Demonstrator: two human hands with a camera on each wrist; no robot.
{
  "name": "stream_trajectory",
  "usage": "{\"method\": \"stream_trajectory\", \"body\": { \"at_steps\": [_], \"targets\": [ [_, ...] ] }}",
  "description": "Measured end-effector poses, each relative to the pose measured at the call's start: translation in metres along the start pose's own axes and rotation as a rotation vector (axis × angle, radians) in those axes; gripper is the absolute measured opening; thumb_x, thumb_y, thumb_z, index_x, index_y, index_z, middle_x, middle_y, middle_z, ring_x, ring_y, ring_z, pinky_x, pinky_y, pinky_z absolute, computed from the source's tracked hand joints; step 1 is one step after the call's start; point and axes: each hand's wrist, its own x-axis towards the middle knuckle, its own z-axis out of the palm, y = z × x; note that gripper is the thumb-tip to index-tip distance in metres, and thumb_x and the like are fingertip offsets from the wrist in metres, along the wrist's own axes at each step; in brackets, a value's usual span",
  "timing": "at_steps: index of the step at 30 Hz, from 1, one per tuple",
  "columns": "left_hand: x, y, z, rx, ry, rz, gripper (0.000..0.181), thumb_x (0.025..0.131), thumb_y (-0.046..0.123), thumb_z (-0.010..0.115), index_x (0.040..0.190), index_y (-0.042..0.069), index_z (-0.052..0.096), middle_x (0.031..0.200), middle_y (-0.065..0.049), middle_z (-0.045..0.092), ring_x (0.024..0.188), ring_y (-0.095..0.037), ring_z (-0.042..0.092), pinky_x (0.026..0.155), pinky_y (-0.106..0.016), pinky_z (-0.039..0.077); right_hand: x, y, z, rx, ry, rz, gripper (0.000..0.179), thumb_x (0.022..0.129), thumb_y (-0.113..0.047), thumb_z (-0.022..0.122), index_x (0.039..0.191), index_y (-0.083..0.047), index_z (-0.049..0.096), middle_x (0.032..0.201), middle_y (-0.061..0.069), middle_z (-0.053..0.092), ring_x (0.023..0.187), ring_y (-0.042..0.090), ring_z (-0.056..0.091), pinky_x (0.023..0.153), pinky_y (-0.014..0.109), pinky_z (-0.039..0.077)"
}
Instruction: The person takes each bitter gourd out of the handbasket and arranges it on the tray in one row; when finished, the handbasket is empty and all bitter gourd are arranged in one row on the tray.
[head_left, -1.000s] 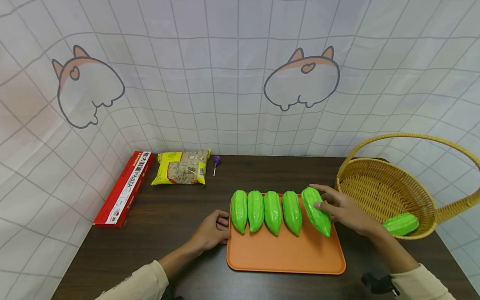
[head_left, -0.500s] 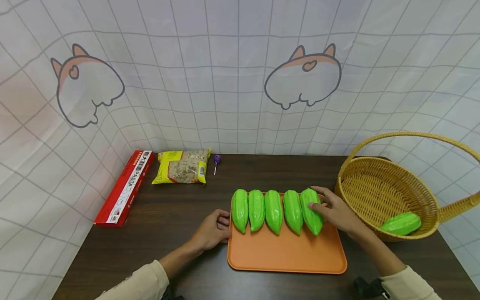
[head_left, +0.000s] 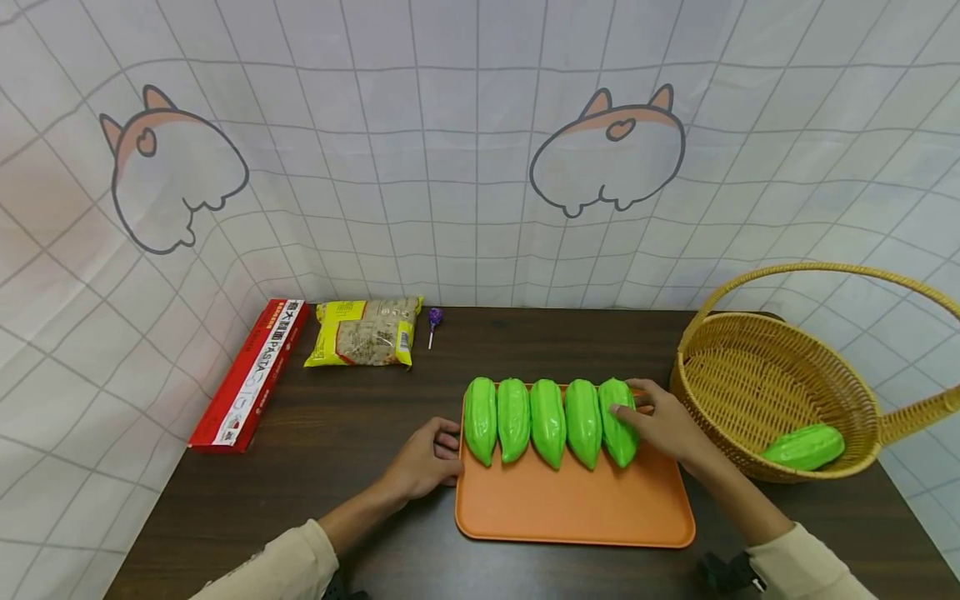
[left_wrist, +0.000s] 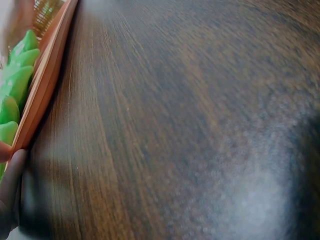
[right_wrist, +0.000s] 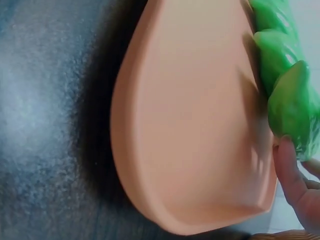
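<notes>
On an orange tray [head_left: 570,508], several glossy green bitter melons [head_left: 547,423] lie side by side along the far part, tips toward the person. My right hand [head_left: 667,421] holds the rightmost bitter melon [head_left: 617,421], thumb over its near face and the other fingers at its far right side. In the right wrist view that bitter melon [right_wrist: 292,105] sits against its neighbour, with a finger at its underside. At the tray's left edge, my left hand [head_left: 422,462] pinches the rim; the left wrist view shows fingertips [left_wrist: 17,160] right at the tray's rim [left_wrist: 45,85].
A wicker basket [head_left: 720,367] with a tall handle stands right of the tray, one more bitter melon [head_left: 806,447] inside it. At the back left lie a red pasta box [head_left: 251,375], a yellow bag [head_left: 365,332] and a purple lollipop [head_left: 435,318]. A patterned curtain [head_left: 480,150] closes off the back.
My right hand has brought the rightmost bitter melon left and set it upright beside its neighbour; before, it was tilted with a gap. My left hand stays on the rim.
</notes>
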Motion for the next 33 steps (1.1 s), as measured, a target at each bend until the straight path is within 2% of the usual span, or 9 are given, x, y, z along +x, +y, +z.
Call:
{"method": "stream_trajectory", "body": {
  "at_steps": [14, 27, 33],
  "targets": [
    [0.0017, -0.0016, 0.0006, -0.008, -0.001, -0.004, 0.058, 0.075, -0.005, 0.071, 0.130, -0.003, 0.053, 0.110, -0.017, 0.056, 0.087, -0.020, 0.061, 0.065, -0.033, 0.063, 0.0081, 0.0084, -0.0004, -0.012, 0.034, -0.012, 0.070, 0.095, -0.048, 0.063, 0.147, -0.003, 0.046, 0.136, 0.032, 0.052, 0.126, 0.049, 0.051, 0.092, 0.053, 0.056],
    [0.0022, -0.0021, 0.0002, -0.005, -0.004, 0.002, 0.058, 0.076, -0.004, 0.071, 0.130, -0.003, 0.052, 0.111, -0.017, 0.056, 0.087, -0.020, 0.063, 0.065, -0.033, 0.063, 0.0098, 0.0045, -0.0027, 0.033, 0.036, 0.004, 0.088, 0.090, -0.056, 0.066, 0.149, 0.003, 0.036, 0.134, 0.030, 0.052, 0.111, 0.039, 0.063, 0.082, 0.040, 0.061],
    [0.0011, -0.0006, 0.0009, -0.006, -0.011, 0.000, 0.058, 0.075, -0.004, 0.070, 0.131, -0.003, 0.052, 0.111, -0.017, 0.056, 0.087, -0.020, 0.063, 0.065, -0.033, 0.063, 0.0065, 0.0022, -0.0056, 0.023, 0.032, -0.003, 0.087, 0.091, -0.055, 0.066, 0.148, 0.004, 0.037, 0.135, 0.030, 0.053, 0.113, 0.040, 0.062, 0.083, 0.042, 0.061]
  ]
}}
